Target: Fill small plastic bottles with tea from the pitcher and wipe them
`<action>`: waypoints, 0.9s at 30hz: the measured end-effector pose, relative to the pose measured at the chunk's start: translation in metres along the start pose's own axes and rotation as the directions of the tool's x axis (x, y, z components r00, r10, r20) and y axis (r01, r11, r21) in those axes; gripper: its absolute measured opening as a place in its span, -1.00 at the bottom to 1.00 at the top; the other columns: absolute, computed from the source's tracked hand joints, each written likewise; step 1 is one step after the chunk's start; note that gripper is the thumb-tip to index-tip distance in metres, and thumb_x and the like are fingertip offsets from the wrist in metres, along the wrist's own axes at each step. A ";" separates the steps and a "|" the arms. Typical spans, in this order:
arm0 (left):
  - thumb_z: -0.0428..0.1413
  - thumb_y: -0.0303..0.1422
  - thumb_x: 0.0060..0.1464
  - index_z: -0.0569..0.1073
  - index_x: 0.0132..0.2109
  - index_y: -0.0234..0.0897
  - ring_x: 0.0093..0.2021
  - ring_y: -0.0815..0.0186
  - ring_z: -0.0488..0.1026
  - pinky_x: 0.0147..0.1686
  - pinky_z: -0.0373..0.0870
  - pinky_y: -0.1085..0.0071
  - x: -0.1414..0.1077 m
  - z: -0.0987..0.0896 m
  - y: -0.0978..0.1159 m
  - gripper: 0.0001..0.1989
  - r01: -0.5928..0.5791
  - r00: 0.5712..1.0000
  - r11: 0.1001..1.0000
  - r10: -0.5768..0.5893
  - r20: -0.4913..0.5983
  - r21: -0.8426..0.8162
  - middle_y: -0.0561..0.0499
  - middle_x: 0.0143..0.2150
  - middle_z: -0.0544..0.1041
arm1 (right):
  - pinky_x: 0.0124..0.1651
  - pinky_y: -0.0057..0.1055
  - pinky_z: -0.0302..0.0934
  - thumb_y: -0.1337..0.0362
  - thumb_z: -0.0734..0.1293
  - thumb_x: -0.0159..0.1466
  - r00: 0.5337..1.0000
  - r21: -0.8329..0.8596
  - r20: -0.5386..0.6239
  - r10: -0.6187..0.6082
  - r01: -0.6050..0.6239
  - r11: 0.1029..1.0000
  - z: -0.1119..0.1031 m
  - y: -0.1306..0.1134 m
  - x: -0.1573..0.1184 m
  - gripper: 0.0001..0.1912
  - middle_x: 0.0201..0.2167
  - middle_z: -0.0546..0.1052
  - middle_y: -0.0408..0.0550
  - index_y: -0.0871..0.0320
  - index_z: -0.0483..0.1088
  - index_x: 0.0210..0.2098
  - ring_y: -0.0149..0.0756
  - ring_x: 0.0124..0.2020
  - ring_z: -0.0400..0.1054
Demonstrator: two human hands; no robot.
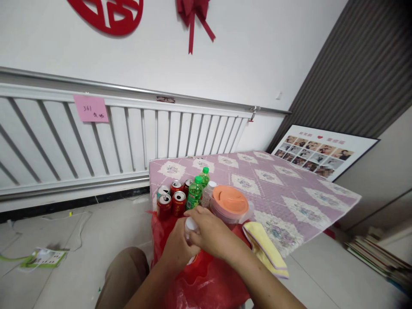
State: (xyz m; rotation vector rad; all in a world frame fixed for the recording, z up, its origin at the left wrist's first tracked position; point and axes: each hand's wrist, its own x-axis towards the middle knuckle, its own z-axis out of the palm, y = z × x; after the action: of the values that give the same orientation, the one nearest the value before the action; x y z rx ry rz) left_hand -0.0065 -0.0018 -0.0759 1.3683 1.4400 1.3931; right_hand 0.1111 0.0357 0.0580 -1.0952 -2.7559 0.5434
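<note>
Both of my hands meet around a small bottle with a white cap [191, 224], above a red plastic bag [206, 281]. My left hand [177, 244] is closed around the bottle's side. From the right, my right hand [209, 227] wraps over it, with its fingers beside the cap. Most of the bottle is hidden by my hands. Just beyond stand several opened drink cans [179, 204], a green-capped bottle [194, 194] and a smaller green-capped bottle [205, 177] behind it. Another white-capped bottle [207, 195] is beside a clear container with an orange lid [230, 199].
A folded yellow cloth [265, 249] hangs over the near edge of the table, which has a purple patterned cloth [246, 184]. Behind is a white radiator [186, 133]. A photo board [317, 152] leans at the right, and a power strip [45, 257] lies on the floor.
</note>
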 end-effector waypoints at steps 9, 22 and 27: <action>0.23 -0.47 -0.18 0.36 -0.03 -0.25 -0.16 0.17 0.53 -0.16 0.44 0.31 -0.003 0.001 0.004 -0.51 -0.025 0.999 0.996 0.028 -0.036 0.080 -0.05 -0.11 0.57 | -0.05 -0.23 0.29 0.22 0.40 0.23 0.991 -0.093 -0.038 0.129 -0.132 0.987 0.009 -0.003 0.005 -0.67 -0.11 0.49 0.11 0.21 0.50 -0.04 -0.05 -0.07 0.41; 0.23 -0.39 -0.14 0.35 0.02 -0.24 -0.14 0.17 0.52 -0.09 0.46 0.22 -0.004 0.000 0.002 -0.50 -0.021 0.998 0.989 0.030 -0.056 0.148 -0.05 -0.09 0.53 | 0.11 -0.19 0.28 0.19 0.33 0.24 0.958 0.419 -0.236 0.165 -0.053 0.907 -0.010 0.028 -0.044 -0.58 0.02 0.55 -0.01 0.09 0.41 0.08 -0.15 0.01 0.44; 0.23 -0.38 -0.15 0.38 0.02 -0.25 -0.05 0.13 0.51 0.04 0.42 0.15 -0.005 -0.002 0.005 -0.50 -0.033 0.997 0.986 0.044 -0.068 0.165 -0.07 -0.06 0.54 | 0.13 -0.15 0.30 0.16 0.32 0.23 0.952 0.427 -0.150 0.268 -0.182 0.886 0.024 0.067 -0.078 -0.56 0.07 0.56 0.06 0.11 0.44 0.09 -0.08 0.05 0.45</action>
State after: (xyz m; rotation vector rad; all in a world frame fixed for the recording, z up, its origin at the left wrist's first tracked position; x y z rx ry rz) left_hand -0.0062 -0.0080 -0.0719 1.4685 1.6126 1.3860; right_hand 0.2050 0.0211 0.0118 -1.2831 -2.2092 0.9293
